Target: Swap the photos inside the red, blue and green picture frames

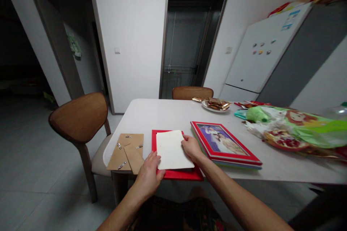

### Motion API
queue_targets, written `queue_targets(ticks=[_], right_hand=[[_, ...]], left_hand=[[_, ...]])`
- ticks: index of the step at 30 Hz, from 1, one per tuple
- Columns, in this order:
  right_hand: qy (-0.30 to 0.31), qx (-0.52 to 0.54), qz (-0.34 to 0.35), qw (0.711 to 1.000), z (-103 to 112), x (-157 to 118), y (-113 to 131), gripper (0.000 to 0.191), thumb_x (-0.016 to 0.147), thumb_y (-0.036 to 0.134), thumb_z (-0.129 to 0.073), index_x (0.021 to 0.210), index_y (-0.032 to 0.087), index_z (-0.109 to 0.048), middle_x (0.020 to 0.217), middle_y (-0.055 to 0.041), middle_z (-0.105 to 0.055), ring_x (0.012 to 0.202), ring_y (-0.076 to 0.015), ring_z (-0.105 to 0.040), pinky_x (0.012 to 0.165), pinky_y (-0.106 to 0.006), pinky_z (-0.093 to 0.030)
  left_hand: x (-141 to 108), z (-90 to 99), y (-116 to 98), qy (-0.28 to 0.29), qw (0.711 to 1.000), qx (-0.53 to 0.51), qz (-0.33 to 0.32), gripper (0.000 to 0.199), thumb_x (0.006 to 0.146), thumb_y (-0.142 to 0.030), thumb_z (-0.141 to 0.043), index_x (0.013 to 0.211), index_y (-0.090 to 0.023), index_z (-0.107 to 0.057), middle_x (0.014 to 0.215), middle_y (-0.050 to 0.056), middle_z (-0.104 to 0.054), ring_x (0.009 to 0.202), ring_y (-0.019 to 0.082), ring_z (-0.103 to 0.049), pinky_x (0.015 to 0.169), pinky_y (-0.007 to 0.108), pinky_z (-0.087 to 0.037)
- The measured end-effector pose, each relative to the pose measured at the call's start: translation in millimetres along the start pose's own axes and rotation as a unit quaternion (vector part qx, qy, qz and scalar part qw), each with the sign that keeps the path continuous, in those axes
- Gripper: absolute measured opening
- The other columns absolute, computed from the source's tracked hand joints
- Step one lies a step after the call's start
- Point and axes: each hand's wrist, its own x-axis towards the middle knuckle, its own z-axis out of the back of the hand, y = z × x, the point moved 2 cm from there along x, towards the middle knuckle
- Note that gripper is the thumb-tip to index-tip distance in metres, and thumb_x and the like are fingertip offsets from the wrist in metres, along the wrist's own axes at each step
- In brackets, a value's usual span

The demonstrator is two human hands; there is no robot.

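Observation:
A white sheet of card or paper (173, 151) lies over a red picture frame (179, 175) at the table's front edge, slightly askew to it. My right hand (192, 148) has its fingers closed on the sheet's right edge. At the lower left corner, my left hand (150, 169) grips the frame's left side, its fingertips touching the sheet's edge. To the left rests a brown backing board (116, 153) with metal clips, partly under a smaller brown stand piece (133, 157). A stack of frames, topped by a red-framed photo (223, 140), sits beside my right hand.
Farther back is a plate (207, 108) of wrapped packets. Green plastic packaging (314, 126) and an opened pomegranate (284, 140) lie on the right. Wooden chairs stand at the left (81, 119) and behind the table (192, 92). A white fridge (260, 54) stands at the back right.

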Motion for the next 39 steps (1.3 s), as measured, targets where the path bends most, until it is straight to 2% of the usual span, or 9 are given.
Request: queue_targets(ticks=[9, 14, 18, 21, 23, 26, 30, 33, 39], right_hand=[[0.001, -0.254, 0.046, 0.966, -1.8, -8.7, 7.6, 0.036, 0.072, 0.031, -0.045, 0.098, 0.009, -0.056, 0.095, -0.0157, -0.057, 0.085, -0.0219, -0.054, 0.069, -0.027, -0.037], [-0.01, -0.298, 0.075, 0.952, -3.4, -11.5, 4.0, 0.036, 0.073, 0.035, -0.045, 0.101, 0.012, -0.053, 0.096, -0.0138, -0.053, 0.089, -0.0227, -0.05, 0.07, -0.028, -0.036], [-0.029, -0.274, 0.108, 0.955, -2.3, -16.2, 8.8, 0.039, 0.074, 0.032, -0.046, 0.107, 0.012, -0.051, 0.097, -0.0137, -0.053, 0.09, -0.0228, -0.049, 0.074, -0.03, -0.036], [-0.029, -0.216, 0.18, 0.959, -11.2, -33.2, 27.0, 0.039, 0.076, 0.029, -0.044, 0.11, 0.013, -0.051, 0.102, -0.0127, -0.052, 0.094, -0.0215, -0.046, 0.08, -0.03, -0.034], [0.015, -0.173, 0.24, 0.955, -25.1, -51.8, 45.5, 0.035, 0.077, 0.029, -0.044, 0.108, 0.015, -0.053, 0.101, -0.0106, -0.052, 0.093, -0.0199, -0.046, 0.08, -0.029, -0.034], [0.093, -0.146, 0.316, 0.933, -53.2, -82.3, 73.7, 0.032, 0.077, 0.034, -0.045, 0.103, 0.02, -0.055, 0.096, -0.0072, -0.055, 0.089, -0.019, -0.047, 0.077, -0.03, -0.035], [0.119, -0.186, 0.344, 0.912, -86.4, -104.0, 95.8, 0.041, 0.068, 0.048, -0.051, 0.097, 0.019, -0.056, 0.09, -0.0084, -0.054, 0.085, -0.0225, -0.046, 0.077, -0.038, -0.033], [0.122, -0.168, 0.326, 0.922, -95.4, -103.2, 100.4, 0.047, 0.063, 0.042, -0.058, 0.104, 0.018, -0.052, 0.091, -0.0093, -0.052, 0.086, -0.023, -0.045, 0.075, -0.038, -0.034], [0.097, -0.039, 0.334, 0.937, -54.2, -95.4, 90.3, 0.053, 0.059, 0.021, -0.057, 0.111, 0.018, -0.048, 0.098, -0.008, -0.049, 0.092, -0.0193, -0.043, 0.08, -0.032, -0.037]], left_hand=[[0.1, 1.9, -6.5, 0.048, 0.996, 0.077, -0.006, 0.041, 0.074, -0.02, -0.049, 0.112, -0.005, -0.048, 0.126, 0.018, -0.04, 0.121, 0.024, -0.031, 0.1, 0.038, -0.027], [-5.3, 8.5, -4.0, 0.047, 0.997, 0.06, -0.01, 0.044, 0.075, -0.022, -0.047, 0.116, -0.008, -0.043, 0.129, 0.016, -0.038, 0.121, 0.021, -0.031, 0.1, 0.036, -0.027], [-16.7, 33.7, 28.3, 0.037, 0.995, 0.092, 0.011, 0.057, 0.07, -0.026, -0.054, 0.122, -0.01, -0.036, 0.133, 0.015, -0.031, 0.123, 0.021, -0.026, 0.1, 0.039, -0.024], [-24.9, 56.5, 68.9, 0.024, 0.981, 0.173, 0.088, 0.064, 0.063, -0.026, -0.06, 0.122, -0.013, -0.036, 0.133, 0.015, -0.031, 0.124, 0.027, -0.022, 0.099, 0.048, -0.021], [-29.5, 66.8, 93.0, 0.013, 0.967, 0.214, 0.139, 0.062, 0.063, -0.026, -0.059, 0.12, -0.011, -0.039, 0.132, 0.017, -0.032, 0.123, 0.03, -0.023, 0.098, 0.05, -0.022], [-34.3, 71.4, 113.4, -0.004, 0.965, 0.227, 0.133, 0.057, 0.064, -0.025, -0.058, 0.115, -0.007, -0.043, 0.129, 0.018, -0.036, 0.121, 0.029, -0.029, 0.098, 0.042, -0.025], [-38.5, 70.6, 122.5, -0.05, 0.97, 0.214, 0.101, 0.045, 0.065, -0.024, -0.057, 0.108, -0.01, -0.05, 0.122, 0.015, -0.046, 0.115, 0.026, -0.039, 0.096, 0.037, -0.032], [-39.5, 70.7, 124.4, -0.08, 0.972, 0.2, 0.089, 0.04, 0.064, -0.025, -0.059, 0.102, -0.012, -0.053, 0.115, 0.013, -0.052, 0.11, 0.026, -0.045, 0.093, 0.038, -0.036], [-31.3, 62.5, 90.1, -0.146, 0.977, 0.154, 0.017, 0.043, 0.062, -0.031, -0.064, 0.1, -0.015, -0.054, 0.11, 0.013, -0.056, 0.103, 0.025, -0.051, 0.089, 0.04, -0.041]])
